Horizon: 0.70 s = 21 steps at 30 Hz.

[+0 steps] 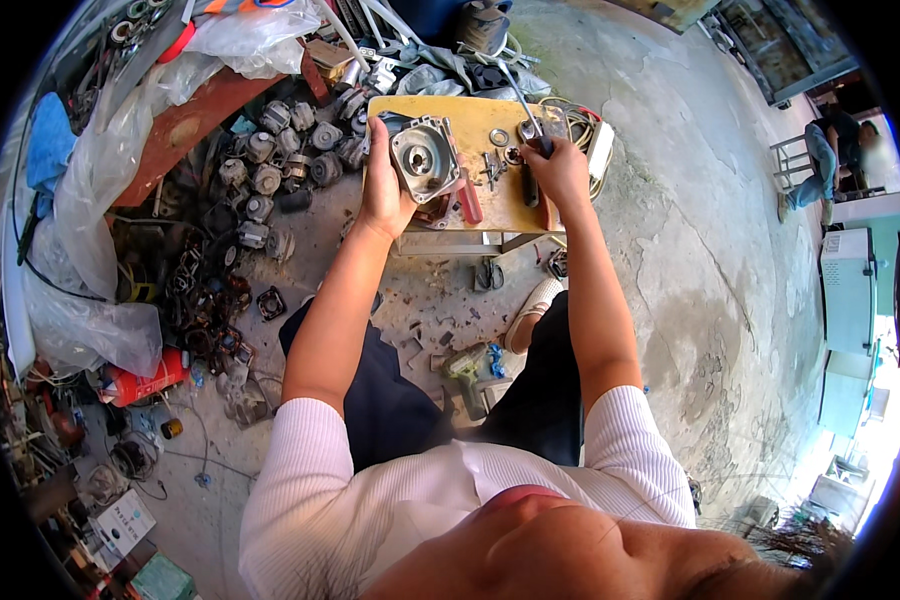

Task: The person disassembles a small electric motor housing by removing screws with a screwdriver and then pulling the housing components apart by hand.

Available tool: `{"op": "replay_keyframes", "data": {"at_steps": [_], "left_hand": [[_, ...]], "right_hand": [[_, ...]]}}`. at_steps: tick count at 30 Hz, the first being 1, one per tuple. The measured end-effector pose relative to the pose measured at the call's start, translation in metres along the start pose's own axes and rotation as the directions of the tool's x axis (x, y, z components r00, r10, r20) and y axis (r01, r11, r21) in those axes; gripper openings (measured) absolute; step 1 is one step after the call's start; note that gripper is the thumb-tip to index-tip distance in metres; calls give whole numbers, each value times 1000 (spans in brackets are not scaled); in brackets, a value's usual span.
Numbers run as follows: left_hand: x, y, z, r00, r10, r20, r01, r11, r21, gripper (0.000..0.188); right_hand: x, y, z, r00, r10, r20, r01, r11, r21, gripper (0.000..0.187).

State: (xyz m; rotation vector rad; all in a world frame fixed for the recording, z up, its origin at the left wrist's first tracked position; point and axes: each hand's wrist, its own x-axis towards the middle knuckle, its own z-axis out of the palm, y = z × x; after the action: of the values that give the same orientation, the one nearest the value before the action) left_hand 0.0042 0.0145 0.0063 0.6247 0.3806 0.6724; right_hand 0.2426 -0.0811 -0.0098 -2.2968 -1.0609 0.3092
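My left hand (382, 185) is closed around the side of a grey cast-metal motor housing (426, 160). The housing is tilted so its round hollow and centre hole face me, over the left part of a small yellow table (440, 106). At the table's right side my right hand (560, 172) grips the dark handle of a screwdriver (524, 100), whose long shaft points up and away. Between the hands lie a metal ring (498, 137), several screws (492, 170) and a tool with a red handle (470, 202). My right fingertips are partly hidden.
Several old motors (267, 178) are heaped on the floor left of the table. Coiled cable and a white power strip (600, 149) sit at its right edge. A green cordless drill (465, 372) lies between my feet. Another person (838, 150) sits far right.
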Motion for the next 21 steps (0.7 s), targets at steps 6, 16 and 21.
{"op": "replay_keyframes", "data": {"at_steps": [6,16,21], "left_hand": [[-1,11,-10,998,31,61,-29,999,-39,88],[-8,46,-35,999,16,46,-8,983,-183,90],[-16,53,-51,985,-39,166,79,967,-242,90]], "right_hand": [[-7,-11,-8,989,-64,-136,122,870,477,33],[-90,-64,-34,789,-614,29,583,762,281,41],[-100,-65,-38,774,-620,133,542,755,369,34]]}}
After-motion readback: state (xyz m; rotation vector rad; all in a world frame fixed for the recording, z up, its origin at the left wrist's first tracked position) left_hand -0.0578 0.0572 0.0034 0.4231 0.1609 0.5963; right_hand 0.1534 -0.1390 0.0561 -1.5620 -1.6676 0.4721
